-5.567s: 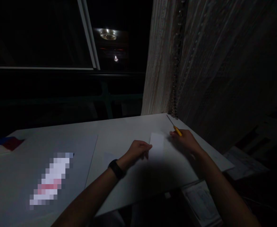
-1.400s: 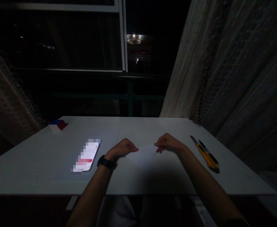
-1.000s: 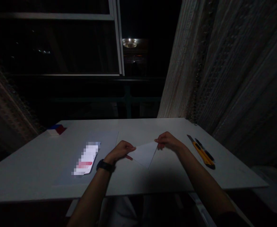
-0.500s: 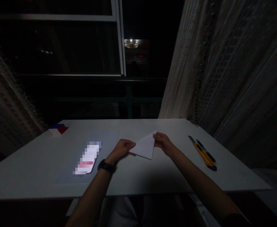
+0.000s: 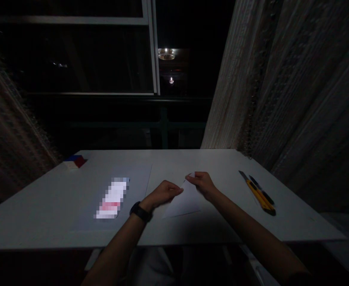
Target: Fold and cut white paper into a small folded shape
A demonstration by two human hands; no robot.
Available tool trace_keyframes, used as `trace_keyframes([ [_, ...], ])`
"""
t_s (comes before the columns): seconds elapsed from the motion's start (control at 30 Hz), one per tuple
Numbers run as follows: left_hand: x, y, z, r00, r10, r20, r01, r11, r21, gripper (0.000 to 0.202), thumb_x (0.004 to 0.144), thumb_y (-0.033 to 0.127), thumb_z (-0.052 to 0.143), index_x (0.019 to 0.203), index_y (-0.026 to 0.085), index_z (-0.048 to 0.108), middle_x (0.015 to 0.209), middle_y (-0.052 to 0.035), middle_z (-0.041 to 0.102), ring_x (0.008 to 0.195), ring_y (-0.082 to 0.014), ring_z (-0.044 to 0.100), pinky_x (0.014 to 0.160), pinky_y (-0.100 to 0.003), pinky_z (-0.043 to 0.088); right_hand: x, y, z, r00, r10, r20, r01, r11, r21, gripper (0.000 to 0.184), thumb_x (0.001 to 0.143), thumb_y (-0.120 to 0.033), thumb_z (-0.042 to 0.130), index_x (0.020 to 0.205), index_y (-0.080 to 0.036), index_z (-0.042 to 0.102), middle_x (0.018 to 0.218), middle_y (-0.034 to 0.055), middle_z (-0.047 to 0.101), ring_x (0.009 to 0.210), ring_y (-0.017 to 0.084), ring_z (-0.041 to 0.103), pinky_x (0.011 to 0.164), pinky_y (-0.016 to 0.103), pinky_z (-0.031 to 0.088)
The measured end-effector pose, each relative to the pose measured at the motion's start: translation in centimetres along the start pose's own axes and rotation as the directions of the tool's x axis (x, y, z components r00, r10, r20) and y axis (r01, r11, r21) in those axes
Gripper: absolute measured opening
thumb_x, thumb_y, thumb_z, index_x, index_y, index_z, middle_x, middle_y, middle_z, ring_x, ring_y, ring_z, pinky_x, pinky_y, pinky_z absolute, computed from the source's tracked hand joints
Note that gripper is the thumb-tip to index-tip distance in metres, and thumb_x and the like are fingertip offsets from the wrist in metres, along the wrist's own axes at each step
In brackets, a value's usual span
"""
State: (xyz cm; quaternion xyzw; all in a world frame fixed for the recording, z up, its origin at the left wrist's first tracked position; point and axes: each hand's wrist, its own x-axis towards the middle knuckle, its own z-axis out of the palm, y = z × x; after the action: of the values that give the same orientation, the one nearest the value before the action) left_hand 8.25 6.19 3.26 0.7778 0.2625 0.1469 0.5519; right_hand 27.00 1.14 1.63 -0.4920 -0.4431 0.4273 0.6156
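A folded sheet of white paper (image 5: 184, 203), roughly triangular, is between my hands above the near middle of the table. My left hand (image 5: 165, 193), with a dark watch on its wrist, pinches the paper's upper left edge between thumb and fingers. At the top corner, my right hand (image 5: 202, 184) grips the paper, its thumb on the near face. The broad lower edge of the paper points toward me. Some fingers of both hands are hidden, and the dim light hides the finer creases.
On the white table (image 5: 222, 163), a phone with a lit, blurred screen (image 5: 113, 198) lies on a flat white sheet (image 5: 143, 176). A yellow utility knife (image 5: 259, 195) and a black pen-like object (image 5: 261, 190) lie right. A coloured cube (image 5: 75, 161) sits far left. Curtains (image 5: 225, 79) hang beyond.
The paper has turned so that its broad edge faces me. My left hand has moved right, closer to my right hand, and both still hold the paper.
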Motion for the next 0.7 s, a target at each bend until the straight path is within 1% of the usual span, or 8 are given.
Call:
trace_keyframes([
  [0.1, 0.2, -0.3, 0.3, 1.000, -0.004, -0.020, 0.004, 1.000, 0.012, 0.048, 0.070, 0.057, 0.054, 0.049, 0.017, 0.039, 0.042, 0.0073, 0.030, 0.039, -0.0055, 0.024, 0.041, -0.022, 0.017, 0.1, 0.0, 0.0, 0.999, -0.013, -0.036, 0.013, 1.000, 0.001, 0.027, 0.053, -0.038, 0.077, 0.058, -0.014, 0.066, 0.055, 0.0004, 0.061, 0.050, 0.011, 0.051, 0.050, 0.024, 0.037],
  [0.2, 0.2, -0.4, 0.3, 0.999, -0.016, -0.032, 0.016, 1.000, 0.010, 0.048, 0.069, 0.059, 0.054, 0.050, 0.017, 0.040, 0.042, 0.0077, 0.029, 0.040, -0.0055, 0.022, 0.040, -0.023, 0.015, 0.0, -0.2, -0.1, 0.998, -0.019, -0.067, 0.018, 1.000, -0.011, 0.026, 0.053, -0.038, 0.077, 0.053, -0.015, 0.064, 0.051, -0.0005, 0.058, 0.049, 0.011, 0.049, 0.049, 0.024, 0.036],
  [0.33, 0.2, -0.4, 0.1, 0.999, -0.041, -0.034, 0.041, 0.999, -0.003, 0.048, 0.066, 0.060, 0.057, 0.052, 0.015, 0.046, 0.043, 0.0077, 0.029, 0.041, -0.0054, 0.022, 0.041, -0.023, 0.014, -0.1, -0.7, 0.0, 0.995, -0.019, -0.093, 0.020, 1.000, 0.008, 0.027, 0.052, -0.038, 0.077, 0.051, -0.015, 0.062, 0.048, -0.0013, 0.055, 0.046, 0.010, 0.047, 0.046, 0.024, 0.035],
  [0.43, 0.3, -0.6, -0.1, 0.997, -0.060, -0.038, 0.059, 0.998, -0.022, 0.047, 0.064, 0.059, 0.060, 0.056, 0.013, 0.053, 0.045, 0.0070, 0.033, 0.042, -0.0054, 0.025, 0.041, -0.022, 0.015, 0.0, -1.1, -0.1, 0.989, -0.029, -0.143, 0.035, 0.999, 0.035, 0.027, 0.052, -0.037, 0.077, 0.051, -0.015, 0.062, 0.048, -0.0011, 0.055, 0.044, 0.009, 0.046, 0.044, 0.023, 0.034],
  [0.53, 0.4, -0.7, -0.2, 0.997, -0.044, -0.062, 0.039, 0.997, -0.073, 0.046, 0.064, 0.056, 0.063, 0.062, 0.010, 0.060, 0.048, 0.0043, 0.043, 0.044, -0.0063, 0.033, 0.043, -0.021, 0.022, 0.1, -1.5, -0.6, 0.975, -0.046, -0.219, 0.056, 0.998, 0.041, 0.026, 0.052, -0.036, 0.076, 0.050, -0.015, 0.061, 0.046, -0.0012, 0.054, 0.042, 0.009, 0.045, 0.043, 0.023, 0.034],
  [0.6, 0.5, -0.7, -0.2, 0.997, -0.036, -0.061, 0.027, 0.989, -0.146, 0.044, 0.065, 0.053, 0.064, 0.067, 0.009, 0.063, 0.053, 0.0007, 0.052, 0.048, -0.0083, 0.042, 0.046, -0.021, 0.031, 0.3, -1.6, -1.1, 0.966, -0.041, -0.257, 0.058, 0.996, 0.061, 0.026, 0.053, -0.036, 0.076, 0.050, -0.015, 0.061, 0.047, -0.0013, 0.055, 0.042, 0.009, 0.045, 0.042, 0.023, 0.034],
  [0.7, 0.4, -0.7, -0.1, 0.999, -0.042, -0.006, 0.038, 0.960, -0.278, 0.043, 0.068, 0.050, 0.062, 0.074, 0.008, 0.065, 0.064, -0.0062, 0.062, 0.057, -0.0145, 0.056, 0.055, -0.027, 0.044, 0.7, -1.6, -1.7, 0.953, -0.019, -0.301, 0.053, 0.993, 0.106, 0.026, 0.053, -0.038, 0.076, 0.054, -0.015, 0.062, 0.051, 0.0000, 0.058, 0.044, 0.010, 0.048, 0.042, 0.023, 0.036],
])
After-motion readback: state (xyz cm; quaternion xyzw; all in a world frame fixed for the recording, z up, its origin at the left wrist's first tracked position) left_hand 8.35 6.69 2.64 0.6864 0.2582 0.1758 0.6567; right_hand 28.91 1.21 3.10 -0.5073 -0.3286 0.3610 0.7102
